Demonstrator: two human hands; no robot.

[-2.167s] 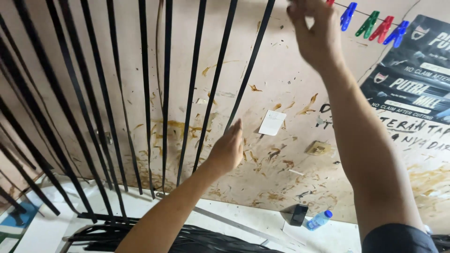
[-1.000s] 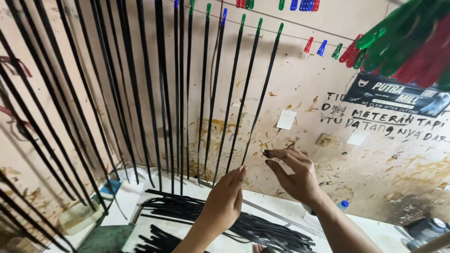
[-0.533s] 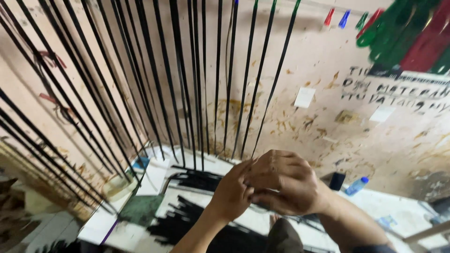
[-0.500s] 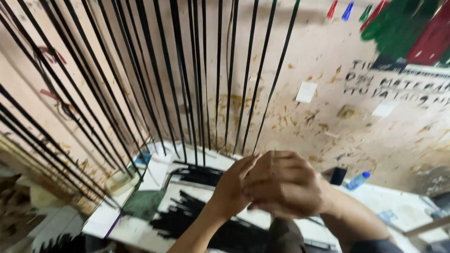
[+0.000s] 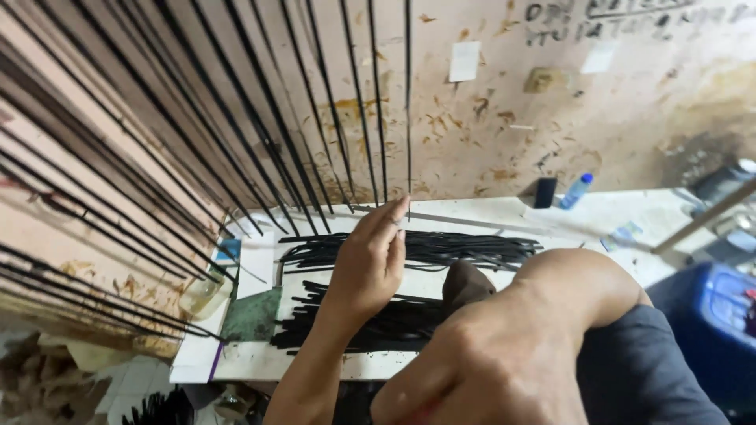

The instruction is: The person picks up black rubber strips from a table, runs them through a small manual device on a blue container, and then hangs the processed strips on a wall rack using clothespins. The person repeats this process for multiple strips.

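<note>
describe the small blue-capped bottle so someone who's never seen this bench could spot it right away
Start at the stained, scratched wall and follow it down to the back edge of the white worktable. Right of the pile of black strips, the small clear bottle leans against the wall beside a dark, squat block. Its blue cap and see-through body set it apart from that opaque black neighbour.

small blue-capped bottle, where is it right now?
Head view, upper right: the small bottle stands on the white table against the stained wall, just right of a dark block.
</note>
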